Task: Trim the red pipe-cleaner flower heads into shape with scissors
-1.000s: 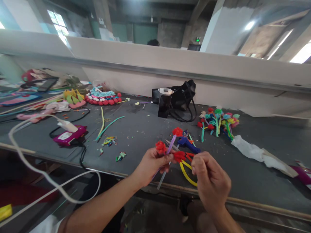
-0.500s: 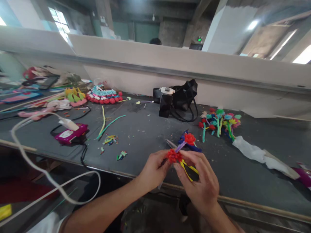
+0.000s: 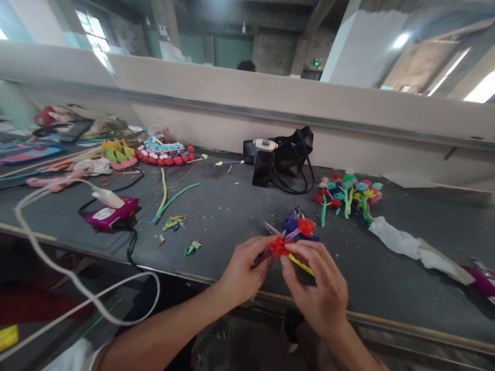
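A pale partition (image 3: 216, 87) backs the dark grey surface (image 3: 224, 211), whose front edge (image 3: 386, 323) is light brown. Over beyond it, a thick whitish pillar (image 3: 358, 46) stands near grey beams (image 3: 290, 20) — a small green sign (image 3: 317, 62) glowing beside it. A window (image 3: 94, 32) glares white at the left, and down here the floor (image 3: 226, 342) lies in shadow.
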Action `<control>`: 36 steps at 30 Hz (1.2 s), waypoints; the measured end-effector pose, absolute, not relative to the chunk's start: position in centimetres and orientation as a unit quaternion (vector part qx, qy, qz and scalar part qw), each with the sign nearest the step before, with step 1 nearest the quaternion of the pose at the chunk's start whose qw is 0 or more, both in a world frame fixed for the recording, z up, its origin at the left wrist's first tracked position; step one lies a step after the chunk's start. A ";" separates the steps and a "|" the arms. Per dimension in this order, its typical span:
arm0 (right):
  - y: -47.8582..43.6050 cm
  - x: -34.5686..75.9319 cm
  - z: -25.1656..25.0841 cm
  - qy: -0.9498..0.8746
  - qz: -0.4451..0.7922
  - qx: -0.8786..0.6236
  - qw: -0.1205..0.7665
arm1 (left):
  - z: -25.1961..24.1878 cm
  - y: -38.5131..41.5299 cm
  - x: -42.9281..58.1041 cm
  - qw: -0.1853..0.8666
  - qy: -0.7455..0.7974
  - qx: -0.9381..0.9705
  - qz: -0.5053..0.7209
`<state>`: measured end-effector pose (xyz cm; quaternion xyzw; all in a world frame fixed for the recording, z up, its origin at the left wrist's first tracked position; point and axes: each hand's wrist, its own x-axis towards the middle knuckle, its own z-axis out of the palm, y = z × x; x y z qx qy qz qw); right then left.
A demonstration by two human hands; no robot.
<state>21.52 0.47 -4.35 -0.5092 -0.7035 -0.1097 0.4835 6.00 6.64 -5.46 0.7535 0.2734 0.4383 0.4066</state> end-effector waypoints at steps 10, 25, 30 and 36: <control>0.3 21.5 -4.0 -0.681 -0.060 -0.519 0.512 | -5.4 7.0 6.1 0.515 0.264 0.700 0.419; 0.4 21.2 -6.8 -0.592 0.222 -0.589 0.504 | -4.3 7.3 6.3 0.817 0.238 0.284 0.441; 0.1 20.0 -8.0 -0.607 0.303 -0.566 0.468 | -4.6 6.5 7.0 0.820 0.268 0.249 0.440; 0.0 19.9 -8.1 -0.598 0.328 -0.566 0.463 | -5.2 6.0 7.3 0.838 0.239 0.272 0.409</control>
